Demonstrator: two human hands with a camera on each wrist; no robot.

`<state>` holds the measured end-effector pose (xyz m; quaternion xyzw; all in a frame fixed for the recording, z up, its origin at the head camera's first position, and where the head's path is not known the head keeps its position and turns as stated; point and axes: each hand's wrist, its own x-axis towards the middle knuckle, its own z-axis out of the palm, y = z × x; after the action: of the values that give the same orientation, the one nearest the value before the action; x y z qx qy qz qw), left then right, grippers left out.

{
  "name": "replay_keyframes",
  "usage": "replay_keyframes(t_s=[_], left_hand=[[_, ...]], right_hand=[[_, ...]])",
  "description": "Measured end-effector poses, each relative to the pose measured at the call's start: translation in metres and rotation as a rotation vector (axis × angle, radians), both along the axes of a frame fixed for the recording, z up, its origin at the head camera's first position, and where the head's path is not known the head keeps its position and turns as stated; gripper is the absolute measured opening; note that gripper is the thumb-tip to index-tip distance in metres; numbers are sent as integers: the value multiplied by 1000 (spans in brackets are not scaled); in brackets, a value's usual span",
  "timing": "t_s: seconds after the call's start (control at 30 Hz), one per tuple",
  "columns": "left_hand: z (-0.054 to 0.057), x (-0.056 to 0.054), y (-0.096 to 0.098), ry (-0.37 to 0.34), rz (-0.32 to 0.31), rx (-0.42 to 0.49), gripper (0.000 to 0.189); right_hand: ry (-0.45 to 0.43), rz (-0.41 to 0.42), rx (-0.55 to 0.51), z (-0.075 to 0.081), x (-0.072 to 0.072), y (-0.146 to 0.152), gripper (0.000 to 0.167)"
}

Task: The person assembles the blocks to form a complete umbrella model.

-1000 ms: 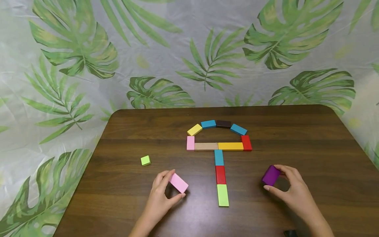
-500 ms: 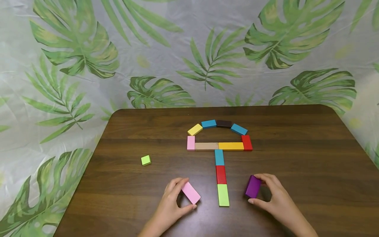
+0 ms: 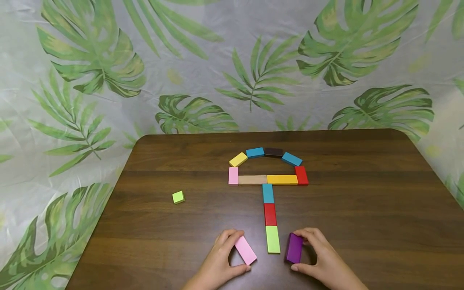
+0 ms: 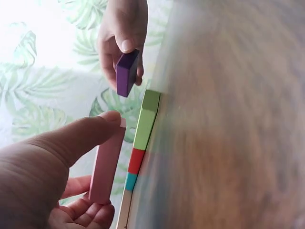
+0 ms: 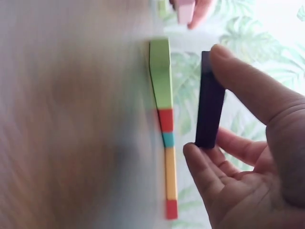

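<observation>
A pink block [image 3: 245,250] is pinched by its two ends between thumb and fingers of my left hand [image 3: 224,257], left of the stem's near end. On the other side of the stem, my right hand [image 3: 319,256] grips a purple block [image 3: 294,248] the same way. Both wrist views show these blocks raised off the tabletop. Between the hands lies the light green block [image 3: 273,239], the nearest of a column with a red block [image 3: 270,214] and a blue block [image 3: 268,193] beyond it.
Beyond the column, a tan block [image 3: 252,179] and an orange-yellow block [image 3: 282,179] form a crossbar under an arch of several blocks, including a dark brown one [image 3: 273,152]. A small green cube [image 3: 178,197] sits apart at left on the wooden table [image 3: 145,241].
Both hands have come closer together and nearer the person, carrying the pink and purple blocks toward the column's near end. The blocks on the table have stayed put.
</observation>
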<state>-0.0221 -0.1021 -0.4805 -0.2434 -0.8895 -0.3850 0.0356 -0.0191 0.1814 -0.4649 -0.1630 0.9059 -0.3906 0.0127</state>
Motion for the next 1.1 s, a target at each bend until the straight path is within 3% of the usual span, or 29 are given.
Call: replay_keyframes(t_s=[0.13, 0.4, 0.63, 0.97, 1.1], left_hand=[[-4, 1, 2, -14, -38, -1, 72], [-9, 2, 6, -4, -109, -42, 71], [-8, 3, 7, -43, -142, -57, 68], [-10, 4, 9, 8, -164, -98, 69], [-13, 4, 9, 28, -165, -108, 72]], right_hand=[[19, 57, 0, -5, 4, -4, 66], [-100, 132, -3, -9, 11, -10, 68], [28, 227, -34, -15, 14, -15, 66], [141, 293, -88, -26, 17, -21, 65], [268, 298, -102, -34, 17, -26, 67]])
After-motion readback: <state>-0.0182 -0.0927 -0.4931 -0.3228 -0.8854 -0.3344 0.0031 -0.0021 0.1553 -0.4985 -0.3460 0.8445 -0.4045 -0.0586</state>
